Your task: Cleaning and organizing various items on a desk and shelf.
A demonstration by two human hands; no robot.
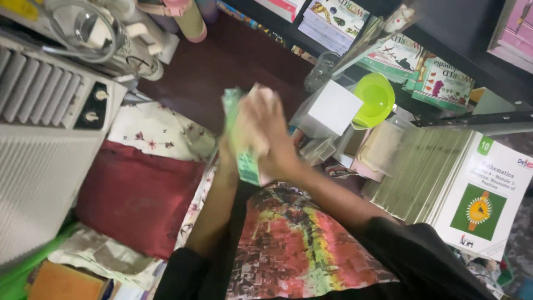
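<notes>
A green-and-white flat packet (244, 144) sits between both hands; a white box (335, 106) stands right.

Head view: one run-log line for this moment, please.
hands: left hand and right hand pressed around green cloth | below: multicoloured cloth | right: booklet stack

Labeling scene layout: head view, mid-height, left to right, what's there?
White air conditioner → dark red cloth → hands gripping a blurred green-and-white item → lime green bowl → stack of workbooks.
</notes>
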